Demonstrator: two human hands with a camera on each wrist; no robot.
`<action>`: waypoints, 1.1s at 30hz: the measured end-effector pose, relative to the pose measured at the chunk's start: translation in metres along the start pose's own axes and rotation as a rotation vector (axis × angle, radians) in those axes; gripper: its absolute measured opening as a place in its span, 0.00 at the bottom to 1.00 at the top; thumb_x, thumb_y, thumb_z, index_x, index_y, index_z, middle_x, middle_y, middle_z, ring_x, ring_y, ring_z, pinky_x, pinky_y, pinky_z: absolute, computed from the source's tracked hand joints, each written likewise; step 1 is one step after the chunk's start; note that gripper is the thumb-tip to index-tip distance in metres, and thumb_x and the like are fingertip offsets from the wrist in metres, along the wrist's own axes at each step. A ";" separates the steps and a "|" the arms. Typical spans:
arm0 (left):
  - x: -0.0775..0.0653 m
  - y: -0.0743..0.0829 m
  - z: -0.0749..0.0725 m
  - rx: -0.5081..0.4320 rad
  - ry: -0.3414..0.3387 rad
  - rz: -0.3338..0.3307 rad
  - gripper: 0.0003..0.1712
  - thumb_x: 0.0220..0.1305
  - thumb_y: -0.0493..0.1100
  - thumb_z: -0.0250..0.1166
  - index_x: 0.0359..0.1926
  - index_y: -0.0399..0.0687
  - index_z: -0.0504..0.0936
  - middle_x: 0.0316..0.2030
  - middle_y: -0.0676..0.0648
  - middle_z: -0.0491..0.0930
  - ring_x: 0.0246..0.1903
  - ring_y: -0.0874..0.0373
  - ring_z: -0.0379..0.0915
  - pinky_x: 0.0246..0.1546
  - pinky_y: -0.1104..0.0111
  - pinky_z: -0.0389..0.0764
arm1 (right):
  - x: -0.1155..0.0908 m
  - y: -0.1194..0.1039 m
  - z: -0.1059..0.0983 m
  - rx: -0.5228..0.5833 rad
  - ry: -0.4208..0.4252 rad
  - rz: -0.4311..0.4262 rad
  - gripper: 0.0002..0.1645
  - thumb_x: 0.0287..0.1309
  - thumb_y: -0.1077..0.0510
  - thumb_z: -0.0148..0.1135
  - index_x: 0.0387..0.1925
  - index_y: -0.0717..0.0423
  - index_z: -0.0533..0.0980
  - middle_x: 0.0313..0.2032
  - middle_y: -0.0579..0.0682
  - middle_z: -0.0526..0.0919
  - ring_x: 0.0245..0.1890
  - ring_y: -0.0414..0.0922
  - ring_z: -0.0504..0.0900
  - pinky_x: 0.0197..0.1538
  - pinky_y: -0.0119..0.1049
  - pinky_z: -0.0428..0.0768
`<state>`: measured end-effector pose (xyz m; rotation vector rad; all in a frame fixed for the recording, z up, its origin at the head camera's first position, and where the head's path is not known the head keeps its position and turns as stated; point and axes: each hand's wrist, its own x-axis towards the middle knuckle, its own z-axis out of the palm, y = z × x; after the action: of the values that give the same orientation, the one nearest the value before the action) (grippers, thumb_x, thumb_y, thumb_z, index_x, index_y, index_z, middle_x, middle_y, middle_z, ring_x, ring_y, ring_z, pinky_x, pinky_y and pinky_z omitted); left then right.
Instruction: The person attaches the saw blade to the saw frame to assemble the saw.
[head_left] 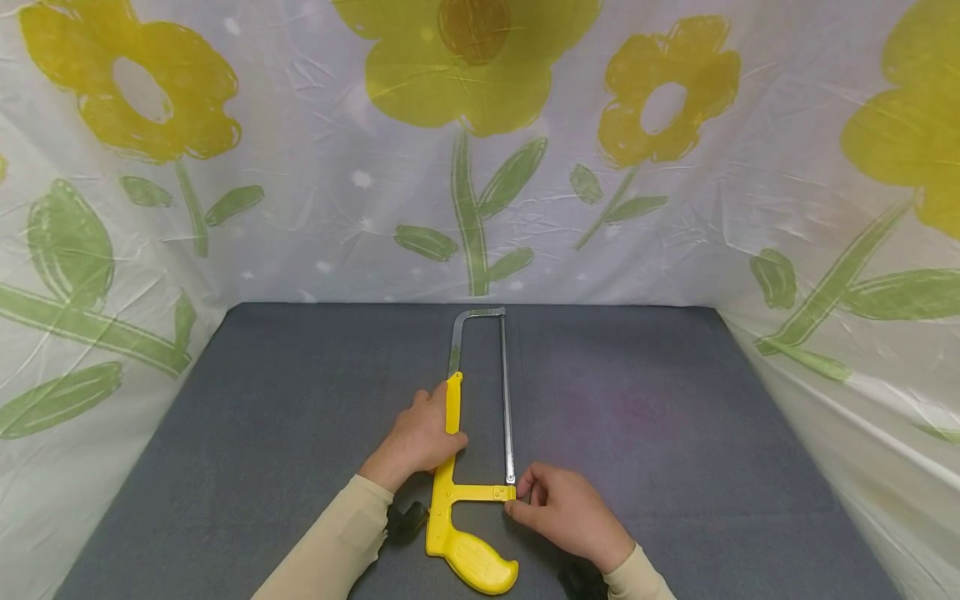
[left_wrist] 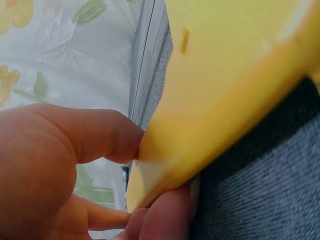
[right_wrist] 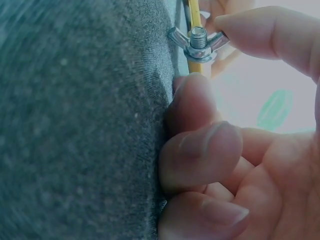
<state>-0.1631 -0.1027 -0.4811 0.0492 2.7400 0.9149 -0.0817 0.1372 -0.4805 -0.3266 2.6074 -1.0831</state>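
A hacksaw with a yellow handle and frame [head_left: 480, 564] lies lengthwise on the dark table, its grip toward me. Its thin blade [head_left: 507, 400] runs along the right side, parallel to the metal bow [head_left: 454, 342]. My left hand [head_left: 420, 433] grips the yellow part of the frame, thumb over the near side; close up, thumb and fingers pinch the yellow frame [left_wrist: 200, 115]. At the blade's near end is my right hand [head_left: 570, 508]. In the right wrist view, its thumb touches one wing of a metal wing nut [right_wrist: 199, 44] on a threaded stud, with the other fingers curled below.
Grey-blue cloth covers the table [head_left: 637, 400]. A white curtain [head_left: 307, 208] printed with yellow flowers hangs behind it and along both sides. Dark wrist gear [head_left: 407, 523] shows under the left forearm.
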 end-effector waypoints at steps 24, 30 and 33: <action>0.001 0.000 0.000 0.010 -0.008 -0.011 0.56 0.63 0.45 0.74 0.85 0.40 0.55 0.55 0.33 0.71 0.32 0.49 0.76 0.29 0.63 0.83 | -0.001 0.001 -0.004 0.066 -0.041 -0.054 0.08 0.63 0.50 0.75 0.33 0.45 0.82 0.23 0.39 0.74 0.19 0.31 0.67 0.24 0.29 0.65; 0.000 0.001 0.000 0.004 -0.008 -0.012 0.56 0.63 0.45 0.74 0.85 0.40 0.55 0.56 0.33 0.71 0.32 0.49 0.76 0.29 0.63 0.84 | -0.001 0.002 -0.005 0.060 -0.038 -0.060 0.07 0.63 0.52 0.75 0.33 0.45 0.82 0.24 0.38 0.75 0.20 0.31 0.68 0.26 0.28 0.65; 0.000 0.000 0.000 0.000 -0.012 -0.008 0.56 0.63 0.45 0.73 0.86 0.40 0.55 0.56 0.33 0.71 0.32 0.49 0.76 0.29 0.64 0.83 | 0.000 0.003 -0.004 0.057 -0.038 -0.063 0.07 0.63 0.53 0.75 0.33 0.45 0.82 0.24 0.38 0.75 0.21 0.31 0.68 0.26 0.28 0.66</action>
<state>-0.1629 -0.1028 -0.4808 0.0434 2.7271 0.9097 -0.0831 0.1422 -0.4798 -0.4145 2.5438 -1.1579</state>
